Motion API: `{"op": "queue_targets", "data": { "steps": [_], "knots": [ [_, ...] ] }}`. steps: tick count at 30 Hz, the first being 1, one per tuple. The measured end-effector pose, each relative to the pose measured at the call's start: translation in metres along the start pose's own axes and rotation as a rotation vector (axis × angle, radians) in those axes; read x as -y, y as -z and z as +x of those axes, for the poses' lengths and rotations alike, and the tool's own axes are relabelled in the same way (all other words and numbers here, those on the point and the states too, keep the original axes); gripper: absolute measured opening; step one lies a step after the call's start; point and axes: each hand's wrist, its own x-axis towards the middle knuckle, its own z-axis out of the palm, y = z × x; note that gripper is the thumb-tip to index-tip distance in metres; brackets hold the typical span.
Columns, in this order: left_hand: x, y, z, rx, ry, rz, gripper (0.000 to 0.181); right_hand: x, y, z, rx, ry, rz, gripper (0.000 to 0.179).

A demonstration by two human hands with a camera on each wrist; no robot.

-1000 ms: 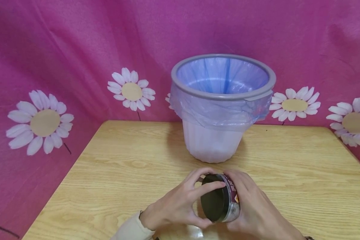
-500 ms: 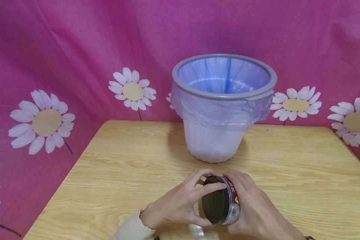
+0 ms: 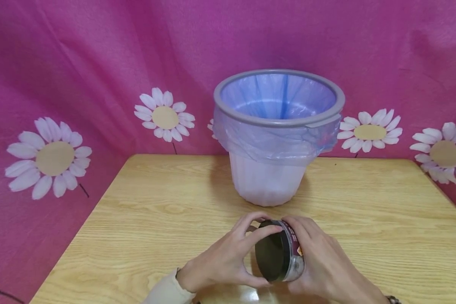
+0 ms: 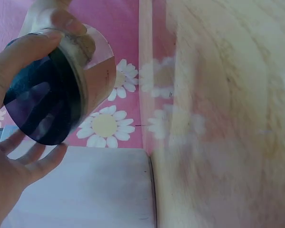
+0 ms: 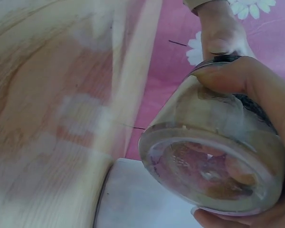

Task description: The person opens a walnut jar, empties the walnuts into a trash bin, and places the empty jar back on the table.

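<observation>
A clear jar (image 5: 204,111) with a dark lid (image 3: 272,257) and a maroon label is held tilted on its side above the table, its lid facing left. My left hand (image 3: 228,255) grips the lid's rim, the thumb below and fingers over the top. From the right, my right hand (image 3: 322,261) wraps round the jar's body. In the right wrist view the jar's round base shows see-through. The left wrist view shows my left fingers (image 4: 40,159) along the lid's edge. The lid is on the jar.
Behind the hands stands a white bin (image 3: 267,177) with a grey rim and a bluish bag lining it, folded over the outside. It stands on a light wooden table (image 3: 155,202). A magenta cloth (image 3: 110,50) with white daisies hangs behind and to the left.
Both hands keep their hold on the jar at nearly the same spot. My left index fingertip has shifted slightly up and left at the lid's edge. The head view has shifted a little.
</observation>
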Motion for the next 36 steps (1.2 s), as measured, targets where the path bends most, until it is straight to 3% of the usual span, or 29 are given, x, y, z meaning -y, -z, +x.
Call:
{"op": "queue_targets", "data": {
  "steps": [3,9,19,26,36],
  "knots": [
    [0.0,0.0003,0.0,0.026,0.004,0.018,0.098,-0.0012,0.0011,0.0,0.003,-0.01,0.009,0.112],
    [0.0002,0.002,0.0012,0.057,-0.051,0.023,0.094,-0.0024,0.0009,0.0001,0.011,-0.002,0.01,0.113],
    [-0.0002,0.0013,0.0005,0.037,-0.045,0.066,0.095,-0.0018,-0.0007,0.0009,0.031,-0.005,0.0,0.111],
    [0.0012,0.0018,0.0003,0.013,-0.096,0.085,0.091,-0.0026,-0.0008,0.0011,0.021,0.008,0.002,0.111],
    [-0.0009,0.0031,0.0008,0.053,-0.068,0.032,0.095,-0.0031,-0.0001,0.0004,0.011,0.012,0.0,0.112]
  ]
}}
